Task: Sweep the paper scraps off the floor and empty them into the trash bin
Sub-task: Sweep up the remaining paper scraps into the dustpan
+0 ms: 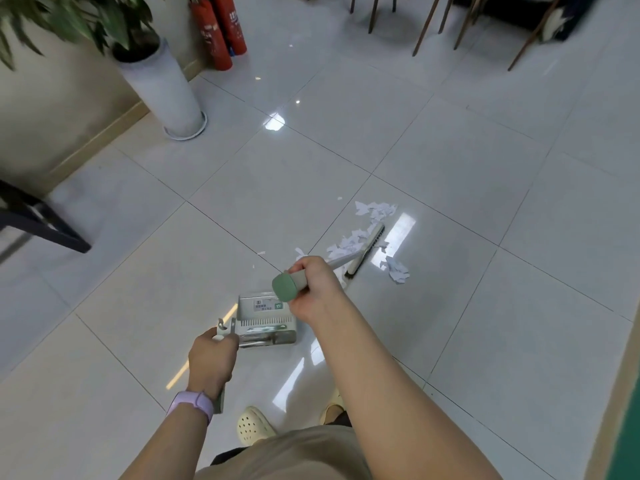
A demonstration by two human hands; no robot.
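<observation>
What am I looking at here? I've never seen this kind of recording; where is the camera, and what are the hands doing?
The single picture comes from a camera on a person's head, looking down at their own arms. The right hand grips a broom whose head rests on the tiled floor among the paper scraps. The left hand holds the handle of a dustpan standing on the floor nearer the feet, apart from the scraps. A potted plant and fire extinguishers stand farther back. No trash bin shows.
</observation>
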